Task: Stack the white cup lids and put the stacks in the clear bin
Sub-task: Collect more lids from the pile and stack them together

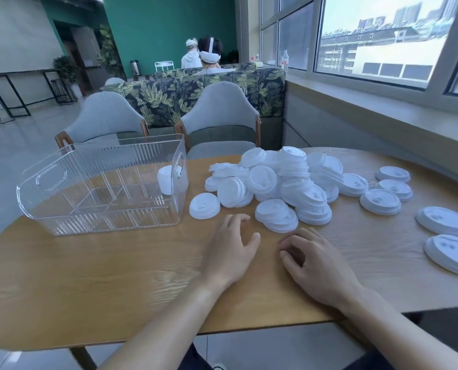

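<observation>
Nearest to us, both bare forearms reach in over the wooden table (89,284). Our left hand (229,252) lies palm down, fingers loosely spread and holding nothing, fingertips just short of the lids. Our right hand (316,265) sits beside it, fingers curled loosely under toward the tabletop, gripping nothing either.

Just beyond the fingertips we meet the pile of white cup lids (281,182), a jumbled heap in the middle of the table, some nested in short leaning stacks, some tipped on edge. One single lid (204,205) lies flat at the pile's near left edge. Out to the right, loose lids (380,202) lie scattered flat, apart from the heap, with two more at the near right edge (443,220).

Left of the pile stands the clear bin (102,182), ribbed walls, upright, with one short white stack (166,180) seen through its right end.

Farther back, two grey chairs (220,113) face the table, then a leaf-patterned sofa (169,94), and two people seated beyond it by the window (382,36).
</observation>
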Tool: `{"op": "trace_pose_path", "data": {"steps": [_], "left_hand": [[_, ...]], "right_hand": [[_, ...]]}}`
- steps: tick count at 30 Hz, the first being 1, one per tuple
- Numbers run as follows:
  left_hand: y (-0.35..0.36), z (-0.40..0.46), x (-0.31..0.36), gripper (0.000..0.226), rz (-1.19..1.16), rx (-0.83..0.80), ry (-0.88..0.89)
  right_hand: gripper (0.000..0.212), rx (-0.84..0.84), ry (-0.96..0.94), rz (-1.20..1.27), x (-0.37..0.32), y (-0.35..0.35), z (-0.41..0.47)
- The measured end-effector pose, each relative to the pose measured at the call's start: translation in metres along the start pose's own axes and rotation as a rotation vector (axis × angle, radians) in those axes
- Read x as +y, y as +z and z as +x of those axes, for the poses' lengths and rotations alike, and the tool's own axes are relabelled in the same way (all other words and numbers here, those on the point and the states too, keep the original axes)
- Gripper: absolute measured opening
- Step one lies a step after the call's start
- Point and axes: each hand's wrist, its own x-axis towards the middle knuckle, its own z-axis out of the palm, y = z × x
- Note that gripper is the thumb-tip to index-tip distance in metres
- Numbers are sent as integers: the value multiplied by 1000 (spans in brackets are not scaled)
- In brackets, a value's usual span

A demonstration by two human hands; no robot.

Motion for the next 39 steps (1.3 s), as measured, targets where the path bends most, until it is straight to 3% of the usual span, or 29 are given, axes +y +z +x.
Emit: {"op": "trace_pose_path", "data": {"steps": [7, 13, 18, 32, 39], "left_hand": [[21, 24, 17, 69, -34, -3, -57], [32, 42, 28, 74, -2, 18, -60], [37, 52, 30, 66, 14, 45, -104], [35, 49, 20, 47, -251, 90, -74], [11, 29, 9, 48, -304, -16, -12]], "right_hand": [[4, 62, 77, -30, 24, -9, 6], [13, 68, 97, -39, 28, -6, 17], [18, 114, 121, -26, 31, -2, 25], [16, 142, 108, -44, 32, 0, 24], [16, 156, 109, -64, 29, -2, 21]]}}
